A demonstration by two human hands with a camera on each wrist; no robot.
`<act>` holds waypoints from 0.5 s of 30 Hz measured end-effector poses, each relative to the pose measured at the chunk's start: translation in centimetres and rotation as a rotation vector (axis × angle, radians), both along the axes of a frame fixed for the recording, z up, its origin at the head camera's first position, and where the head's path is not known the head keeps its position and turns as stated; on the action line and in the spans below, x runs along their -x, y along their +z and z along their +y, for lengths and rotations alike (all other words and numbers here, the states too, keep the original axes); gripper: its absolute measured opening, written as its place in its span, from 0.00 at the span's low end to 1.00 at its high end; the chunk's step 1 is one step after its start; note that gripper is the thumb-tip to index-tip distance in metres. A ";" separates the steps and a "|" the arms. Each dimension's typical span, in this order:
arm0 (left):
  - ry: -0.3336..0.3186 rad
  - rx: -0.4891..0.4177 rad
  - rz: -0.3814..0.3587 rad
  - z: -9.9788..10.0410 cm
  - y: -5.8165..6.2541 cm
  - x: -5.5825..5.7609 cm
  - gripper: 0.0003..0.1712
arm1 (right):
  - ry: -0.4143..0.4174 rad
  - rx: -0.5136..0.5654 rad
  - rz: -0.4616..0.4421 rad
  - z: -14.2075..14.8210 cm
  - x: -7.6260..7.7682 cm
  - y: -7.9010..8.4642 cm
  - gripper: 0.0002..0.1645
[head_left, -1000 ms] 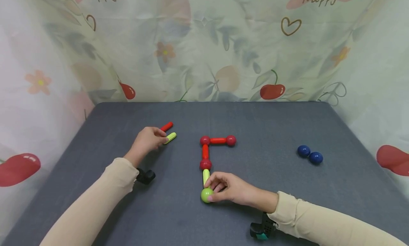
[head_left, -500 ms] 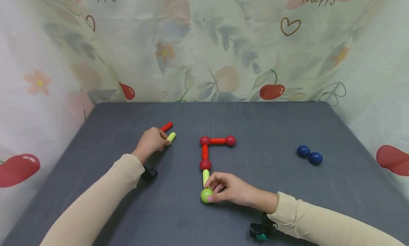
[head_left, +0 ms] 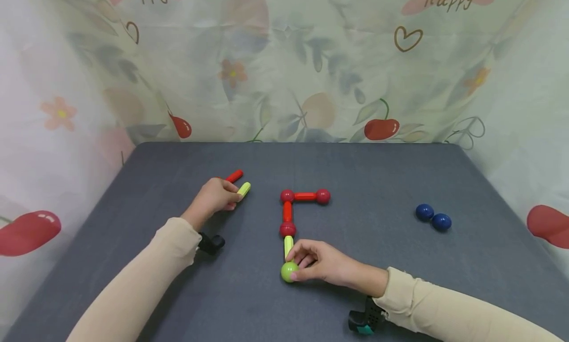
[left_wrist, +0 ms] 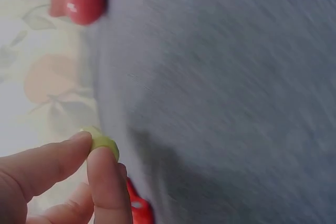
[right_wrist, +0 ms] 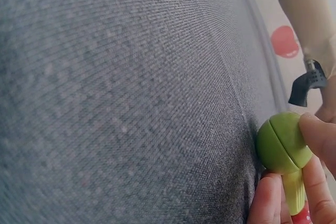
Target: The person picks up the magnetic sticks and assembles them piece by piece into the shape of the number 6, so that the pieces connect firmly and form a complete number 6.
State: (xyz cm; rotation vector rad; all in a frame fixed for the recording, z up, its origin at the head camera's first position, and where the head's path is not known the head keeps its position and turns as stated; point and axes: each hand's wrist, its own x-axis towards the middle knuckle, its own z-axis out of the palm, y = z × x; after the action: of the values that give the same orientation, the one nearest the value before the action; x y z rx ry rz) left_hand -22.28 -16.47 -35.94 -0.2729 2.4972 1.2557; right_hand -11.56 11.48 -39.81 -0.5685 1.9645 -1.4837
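Note:
My left hand (head_left: 214,199) pinches a short yellow-green rod (head_left: 244,188) between thumb and fingers; in the left wrist view only the rod's end (left_wrist: 109,145) shows past the fingertips. Behind that hand lies a red rod (head_left: 234,175), partly hidden. Thumb and fingers of my right hand (head_left: 326,264) hold a green ball (head_left: 289,272), which the right wrist view shows with a seam (right_wrist: 283,142). A second yellow-green rod (head_left: 288,247) joins this ball to a red ball (head_left: 287,229). From there a red rod (head_left: 288,211), a corner ball (head_left: 287,196), another red rod and an end ball (head_left: 323,196) continue.
Two blue balls (head_left: 433,217) sit side by side on the right of the grey table (head_left: 364,179). A printed curtain (head_left: 284,60) hangs behind the table. Each wrist carries a black camera mount (head_left: 211,243).
My left hand has shifted slightly right with the yellow-green rod, which now stands farther from the red rod. My right hand keeps its hold on the green ball.

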 end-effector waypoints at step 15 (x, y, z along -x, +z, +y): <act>-0.233 -0.295 0.107 6.3 1.8 -2.7 0.18 | 0.006 0.000 -0.008 0.0 0.1 0.0 0.19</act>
State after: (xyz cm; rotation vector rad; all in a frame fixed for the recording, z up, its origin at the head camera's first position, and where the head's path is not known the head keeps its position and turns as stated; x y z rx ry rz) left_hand -19.61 -10.13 -34.13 0.1557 2.3031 1.5449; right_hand -11.68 11.44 -39.84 -0.5669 1.9549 -1.4799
